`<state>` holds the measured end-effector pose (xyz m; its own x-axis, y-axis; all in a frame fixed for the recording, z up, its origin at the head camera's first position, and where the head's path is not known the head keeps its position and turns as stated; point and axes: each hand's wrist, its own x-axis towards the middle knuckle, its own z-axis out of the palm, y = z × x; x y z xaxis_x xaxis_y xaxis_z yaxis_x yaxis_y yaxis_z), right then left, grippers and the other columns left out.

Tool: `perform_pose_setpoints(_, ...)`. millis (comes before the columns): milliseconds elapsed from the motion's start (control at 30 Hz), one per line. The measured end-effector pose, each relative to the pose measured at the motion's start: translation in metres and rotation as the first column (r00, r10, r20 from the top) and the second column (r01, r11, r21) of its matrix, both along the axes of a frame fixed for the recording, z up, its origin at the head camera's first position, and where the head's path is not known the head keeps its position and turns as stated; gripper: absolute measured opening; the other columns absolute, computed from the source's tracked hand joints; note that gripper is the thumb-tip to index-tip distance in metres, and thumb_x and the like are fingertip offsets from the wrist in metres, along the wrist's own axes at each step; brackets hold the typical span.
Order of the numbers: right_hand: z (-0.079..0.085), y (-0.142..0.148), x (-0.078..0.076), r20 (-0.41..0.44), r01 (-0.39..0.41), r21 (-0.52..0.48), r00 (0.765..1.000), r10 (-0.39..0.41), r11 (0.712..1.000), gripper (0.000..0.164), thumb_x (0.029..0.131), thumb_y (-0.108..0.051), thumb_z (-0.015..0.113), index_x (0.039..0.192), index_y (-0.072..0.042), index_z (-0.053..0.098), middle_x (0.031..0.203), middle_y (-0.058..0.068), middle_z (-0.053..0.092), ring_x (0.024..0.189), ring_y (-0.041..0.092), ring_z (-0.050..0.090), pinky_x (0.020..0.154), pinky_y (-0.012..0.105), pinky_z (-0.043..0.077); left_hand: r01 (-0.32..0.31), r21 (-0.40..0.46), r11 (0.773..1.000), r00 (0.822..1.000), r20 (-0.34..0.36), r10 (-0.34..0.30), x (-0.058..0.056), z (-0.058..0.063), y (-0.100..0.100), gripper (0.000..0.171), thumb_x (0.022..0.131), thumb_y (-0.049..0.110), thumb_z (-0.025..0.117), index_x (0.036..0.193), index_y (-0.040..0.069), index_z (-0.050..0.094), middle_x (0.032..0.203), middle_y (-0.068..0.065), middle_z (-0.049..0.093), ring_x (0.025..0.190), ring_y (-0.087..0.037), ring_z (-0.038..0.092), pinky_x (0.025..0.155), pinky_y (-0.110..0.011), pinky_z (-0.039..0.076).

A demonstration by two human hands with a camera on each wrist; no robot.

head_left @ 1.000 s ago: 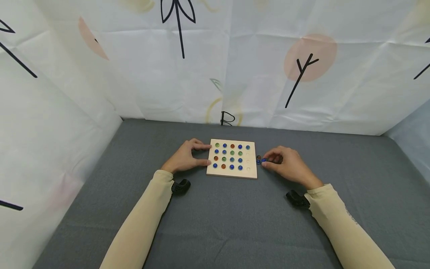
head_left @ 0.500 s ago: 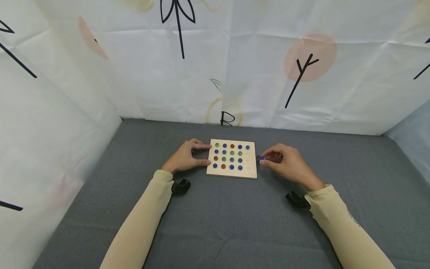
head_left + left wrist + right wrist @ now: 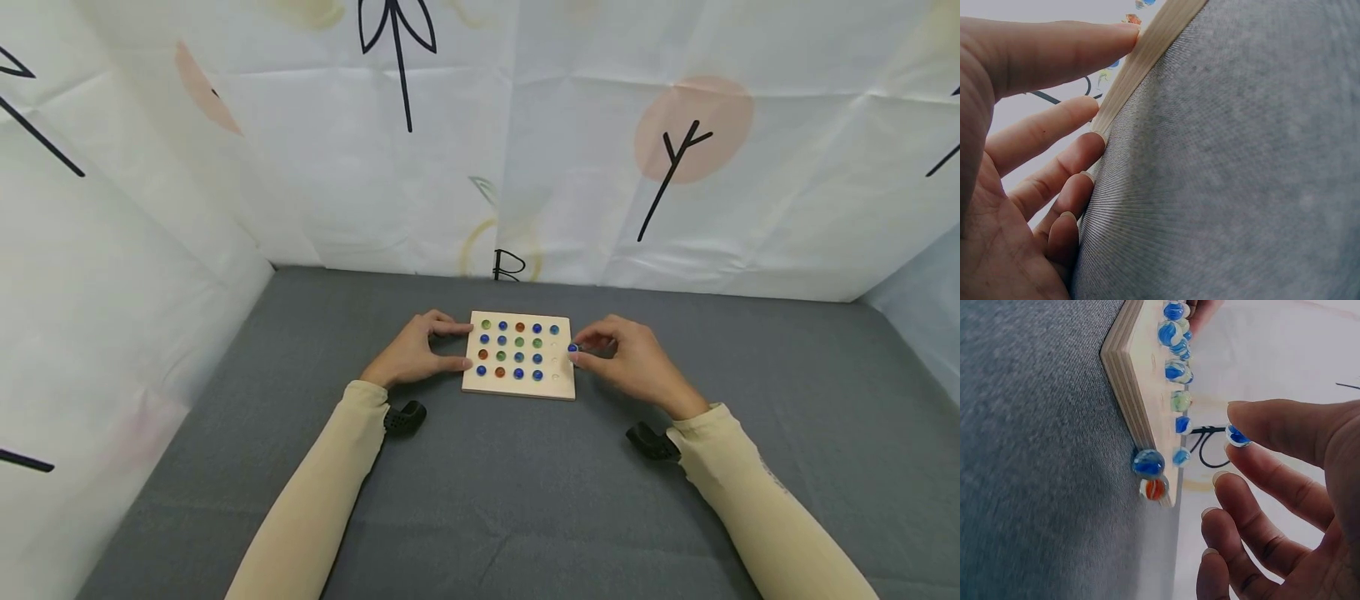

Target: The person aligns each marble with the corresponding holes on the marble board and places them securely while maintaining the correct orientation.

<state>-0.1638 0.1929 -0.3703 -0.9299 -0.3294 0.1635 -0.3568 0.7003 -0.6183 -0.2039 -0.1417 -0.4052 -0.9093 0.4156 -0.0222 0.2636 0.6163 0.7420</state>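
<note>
A pale wooden board (image 3: 525,388) lies flat, with rows of blue, green and orange-red marbles seated in it. Only the far hollow of its rightmost column bears a marble; the lower hollows (image 3: 555,359) are bare. My left hand (image 3: 415,350) rests at the board's left side, thumb and forefinger spread and touching that edge. Between thumb and forefinger, my right hand (image 3: 632,360) pinches a blue-and-clear marble (image 3: 1236,435) by the board's right edge, raised above the surface. Beside that edge, a blue marble (image 3: 1149,463) and an orange-streaked marble (image 3: 1155,487) sit on the cloth.
Grey cloth (image 3: 480,492) covers the table around the board. Behind it hangs a white printed sheet (image 3: 570,167), which continues along the left side. A black wrist device (image 3: 405,417) sits at the left cuff, with another wrist device (image 3: 652,442) at the right cuff.
My right hand has lifted the blue marble from beside the loose ones and carried it left to the board's right edge. The left hand and the board have stayed put.
</note>
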Motion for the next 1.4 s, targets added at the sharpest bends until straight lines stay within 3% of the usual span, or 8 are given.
perform_pose_setpoints(700, -0.003, -0.017, -0.031, 0.061, -0.036, 0.115, 0.998, 0.029, 0.993, 0.019, 0.092, -0.016, 0.077, 0.107, -0.004, 0.076, 0.098, 0.010, 0.064, 0.087, 0.024, 0.060, 0.074, 0.042, 0.049, -0.010, -0.007, 1.000, 1.000, 0.001, 0.010, -0.001, -0.002, 0.000, 0.060, 0.085, 0.028, 0.084, 0.140, 0.016, 0.065, 0.138, -0.014, 0.052, 0.134, -0.036, 0.042, 0.110, -0.059, 0.033)
perform_pose_setpoints(1400, -0.006, -0.018, -0.034, 0.067, -0.064, 0.108, 0.996, 0.057, 0.992, 0.017, 0.092, -0.014, 0.076, 0.105, -0.003, 0.076, 0.096, 0.011, 0.064, 0.084, 0.023, 0.058, 0.070, 0.040, 0.048, -0.009, -0.010, 1.000, 1.000, -0.004, 0.009, -0.002, -0.001, 0.001, 0.059, 0.085, 0.027, 0.084, 0.139, 0.014, 0.065, 0.137, -0.014, 0.053, 0.134, -0.037, 0.042, 0.110, -0.059, 0.034)
